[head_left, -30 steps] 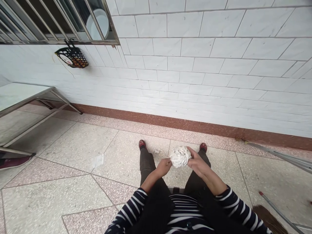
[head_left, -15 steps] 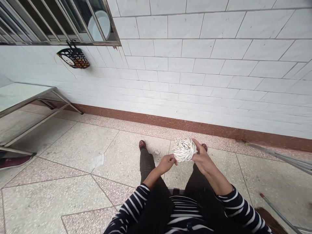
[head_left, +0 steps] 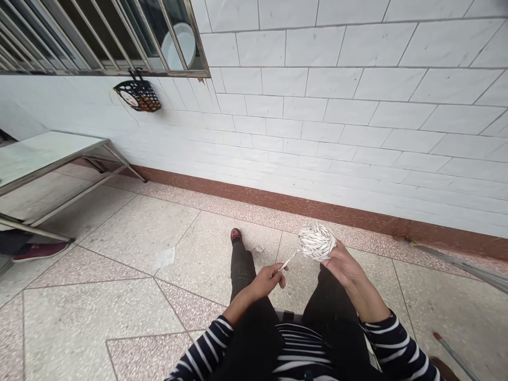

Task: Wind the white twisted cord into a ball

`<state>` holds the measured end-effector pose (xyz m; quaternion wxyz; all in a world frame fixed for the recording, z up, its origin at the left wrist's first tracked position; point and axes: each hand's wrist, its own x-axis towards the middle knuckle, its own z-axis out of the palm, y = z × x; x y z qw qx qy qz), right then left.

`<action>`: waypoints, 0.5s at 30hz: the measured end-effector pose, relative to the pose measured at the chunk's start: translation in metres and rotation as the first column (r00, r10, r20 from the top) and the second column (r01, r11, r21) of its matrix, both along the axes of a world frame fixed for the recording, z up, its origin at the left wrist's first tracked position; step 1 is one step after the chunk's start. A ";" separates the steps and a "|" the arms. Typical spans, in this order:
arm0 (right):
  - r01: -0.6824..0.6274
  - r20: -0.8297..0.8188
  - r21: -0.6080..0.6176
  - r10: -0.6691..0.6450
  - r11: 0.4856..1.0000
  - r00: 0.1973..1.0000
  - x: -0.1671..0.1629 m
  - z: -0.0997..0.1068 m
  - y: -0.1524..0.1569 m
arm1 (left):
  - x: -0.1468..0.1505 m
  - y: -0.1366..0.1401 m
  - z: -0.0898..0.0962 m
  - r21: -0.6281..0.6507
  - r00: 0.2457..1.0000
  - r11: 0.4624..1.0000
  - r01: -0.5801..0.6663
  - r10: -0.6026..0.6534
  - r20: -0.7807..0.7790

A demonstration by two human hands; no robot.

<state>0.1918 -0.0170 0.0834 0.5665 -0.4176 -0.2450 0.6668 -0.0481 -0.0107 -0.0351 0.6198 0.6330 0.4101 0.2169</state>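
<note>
The ball of cord (head_left: 317,242) is white with little dark marks. The sleeves (head_left: 208,345) have navy and white stripes. The wall tiles (head_left: 311,45) are white, the skirting (head_left: 254,197) is red-brown, and the speckled floor (head_left: 71,328) is cream and pink.

1 head-worn camera, looking forward and steeply down
It sits above the wearer's striped top (head_left: 304,338), which enters at the bottom edge, and faces a white tiled wall (head_left: 317,116) whose dark red baseboard (head_left: 278,201) crosses the view at a slant. The left hand (head_left: 265,281) and right hand (head_left: 344,266) show below the centre, nearer to the lens than the floor (head_left: 99,312) beneath them. Coverage is wide: a barred window (head_left: 99,37) is cut off at the upper left, a table (head_left: 51,149) by the left edge and a grey rod (head_left: 456,354) at the lower right.
</note>
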 end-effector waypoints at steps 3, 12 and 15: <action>0.060 0.112 0.031 -0.064 0.998 0.992 0.002 -0.008 0.010 | -0.002 -0.003 -0.004 -0.105 0.999 0.994 -0.012 0.015 0.031; 0.092 0.890 -0.049 0.002 0.995 0.457 0.016 -0.092 0.031 | 0.005 -0.005 0.049 0.151 0.944 0.956 0.250 -0.206 -0.257; -0.015 0.844 -0.146 0.133 0.989 0.520 -0.004 -0.123 0.008 | 0.007 0.011 0.063 0.417 0.886 0.844 0.336 -0.132 -0.445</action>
